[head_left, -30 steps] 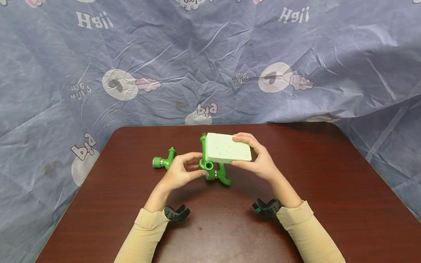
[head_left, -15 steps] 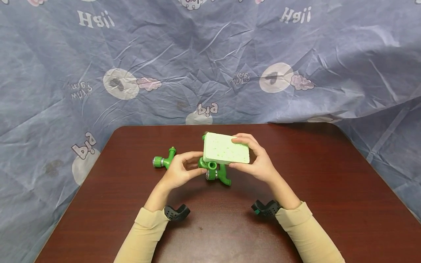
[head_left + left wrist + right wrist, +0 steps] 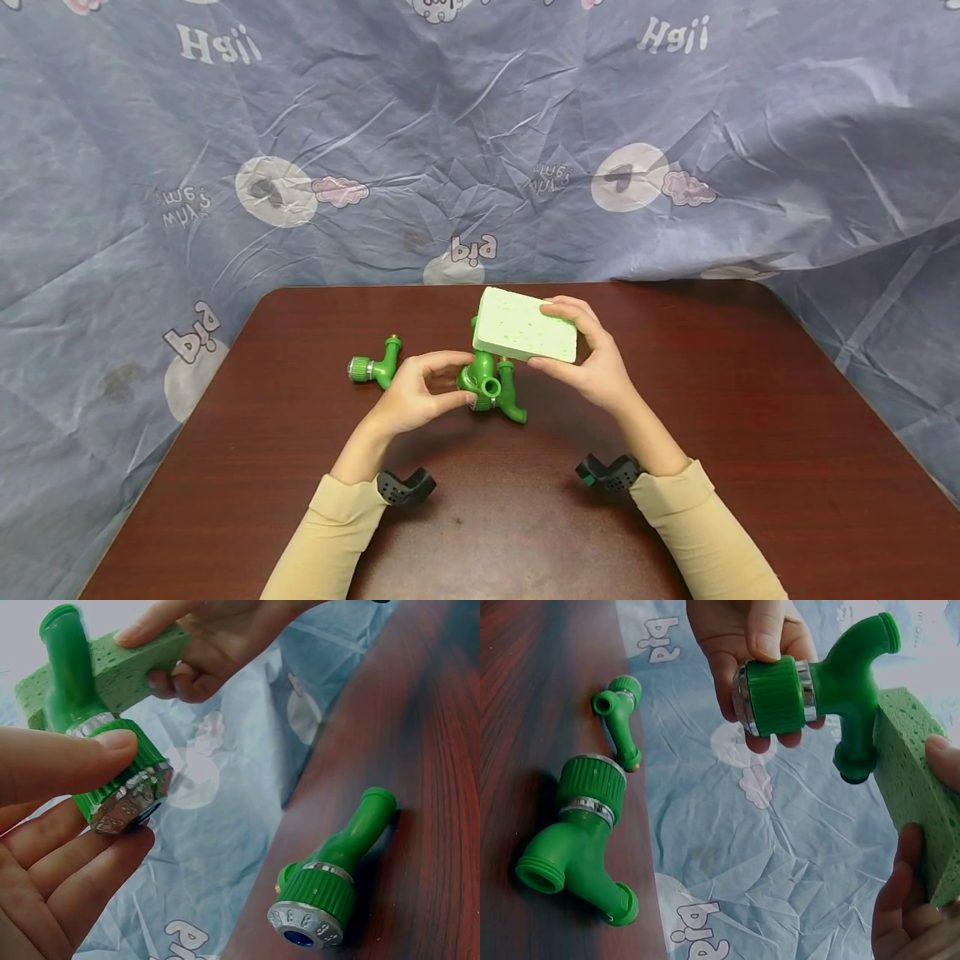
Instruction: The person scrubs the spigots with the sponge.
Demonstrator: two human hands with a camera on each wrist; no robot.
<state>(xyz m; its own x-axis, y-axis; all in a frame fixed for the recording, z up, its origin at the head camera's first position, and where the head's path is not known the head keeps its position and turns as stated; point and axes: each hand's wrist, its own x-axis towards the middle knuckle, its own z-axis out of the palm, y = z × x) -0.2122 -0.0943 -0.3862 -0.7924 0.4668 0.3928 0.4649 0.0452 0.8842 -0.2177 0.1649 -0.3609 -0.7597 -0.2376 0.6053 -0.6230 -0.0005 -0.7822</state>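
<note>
My left hand (image 3: pixel 412 393) grips a green plastic faucet (image 3: pixel 847 686) by its ribbed knob, thumb on one side and fingers beneath, above the table. A light green sponge (image 3: pixel 525 327) is pinched in my right hand (image 3: pixel 597 368), between the thumb and the fingers. In the right wrist view the sponge's face lies against the faucet's threaded inlet side. From the head, the sponge hides part of that faucet. A second green faucet (image 3: pixel 585 840) lies on the table just beyond the held one. A third green faucet (image 3: pixel 386 364) lies left of it, partly behind my left hand.
The dark reddish-brown wooden table (image 3: pixel 735 433) spreads under both hands. Behind its far edge hangs a wrinkled blue-grey printed cloth (image 3: pixel 450 150). A black wrist strap mount (image 3: pixel 406 487) sits at the left wrist, and another mount (image 3: pixel 609 473) at the right.
The sponge shifts slightly left and down, then up and right along the held faucet. The held faucet turns a little, its spout moving slightly right. Both faucets on the table stay put.
</note>
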